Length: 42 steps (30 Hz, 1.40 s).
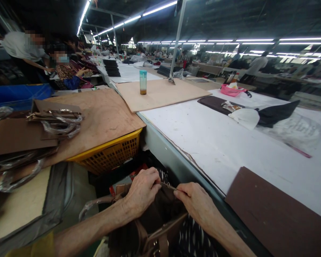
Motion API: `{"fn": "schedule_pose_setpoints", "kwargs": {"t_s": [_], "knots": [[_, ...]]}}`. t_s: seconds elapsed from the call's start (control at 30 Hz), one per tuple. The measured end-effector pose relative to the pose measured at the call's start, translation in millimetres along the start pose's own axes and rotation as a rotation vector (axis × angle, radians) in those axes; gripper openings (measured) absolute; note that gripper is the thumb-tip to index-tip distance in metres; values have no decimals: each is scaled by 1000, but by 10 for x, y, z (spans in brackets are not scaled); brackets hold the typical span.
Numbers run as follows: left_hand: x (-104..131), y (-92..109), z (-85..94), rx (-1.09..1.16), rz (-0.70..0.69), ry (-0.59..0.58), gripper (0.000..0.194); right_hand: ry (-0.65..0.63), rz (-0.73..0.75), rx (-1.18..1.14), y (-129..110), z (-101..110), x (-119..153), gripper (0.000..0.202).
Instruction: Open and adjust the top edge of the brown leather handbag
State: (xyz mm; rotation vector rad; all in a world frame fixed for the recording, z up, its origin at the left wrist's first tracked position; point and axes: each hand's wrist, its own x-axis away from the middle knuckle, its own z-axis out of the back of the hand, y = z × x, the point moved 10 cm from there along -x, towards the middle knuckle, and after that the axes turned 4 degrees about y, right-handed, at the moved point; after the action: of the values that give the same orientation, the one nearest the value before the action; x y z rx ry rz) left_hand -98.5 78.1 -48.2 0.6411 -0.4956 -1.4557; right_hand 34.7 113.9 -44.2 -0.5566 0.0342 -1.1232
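- The upper edge of a brown bag (173, 203) is pinched at two places, low in the centre of the frame, with a short length of the edge stretched between.
- By the left hand (144, 191), the edge is gripped between the thumb and curled fingers; by the right hand (195, 198), it is pinched between the thumb and forefinger.
- The bag is seen open from above, its dark inside exposed below the hands, with a strap and metal fittings shown at the bottom centre.
- A handle (95, 204) wrapped in clear plastic is seen left of the bag, partly hidden by the left forearm.
- Dark cloth with white marks (194, 237) is seen beside the bag, under the right forearm.
- A yellow crate (109, 151) is placed left of centre, its top covered by a tan board (107, 110).
- Brown bag pieces (18, 134) with plastic-wrapped handles are piled at the left edge.
- A white-topped table (187, 128) is stretched across the right, with a brown sheet (273, 210) laid at its lower right corner.
- A pink basket (230, 91) and a translucent plastic bag (296, 130) are set farther along it.
- A bottle (143, 84) is stood upright on a board at upper centre.
- Co-workers (24, 46) are seen at upper left.
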Motion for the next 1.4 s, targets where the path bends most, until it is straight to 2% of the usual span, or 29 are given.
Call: {"fn": "schedule_pose_setpoints", "kwargs": {"t_s": [0.27,0.37,0.53,0.6,0.67,0.8,0.83,0.87,0.93,1.03,1.1,1.17,1.3,1.4], "knots": [[-27,-69,-80,-37,49,-35,6,-16,-13,1,14,-4,11,26],[-37,-57,-79,-7,62,-43,3,-27,28,36,-37,13,24,22],[-16,46,-77,30,27,-89,21,-48,64,40,-149,83,63,12],[4,63,-64,39,39,-96,21,-120,100,-98,-205,20,58,16],[21,64,-20,64,69,-74,20,-208,106,-363,-222,-83,31,23],[57,62,59,108,124,-55,20,-352,-36,-1147,-149,-257,-46,44],[67,61,67,111,133,-58,20,-364,-72,-1255,-134,-269,-53,48],[74,59,76,110,138,-55,19,-361,-84,-1263,-128,-262,-53,47],[84,66,81,97,130,-40,19,-301,-22,-1033,-171,-173,-39,37],[95,94,33,68,102,-25,19,-249,126,-479,-369,-77,23,23],[110,114,-11,55,95,-27,19,-206,141,-193,-431,-68,27,22],[130,136,-6,66,93,-20,19,-148,152,-1,-465,-62,-1,22],[187,157,131,102,72,-95,22,-147,231,48,-541,-105,-33,18],[240,30,302,-17,83,-187,39,-162,182,5,-476,-82,-40,12]]}}
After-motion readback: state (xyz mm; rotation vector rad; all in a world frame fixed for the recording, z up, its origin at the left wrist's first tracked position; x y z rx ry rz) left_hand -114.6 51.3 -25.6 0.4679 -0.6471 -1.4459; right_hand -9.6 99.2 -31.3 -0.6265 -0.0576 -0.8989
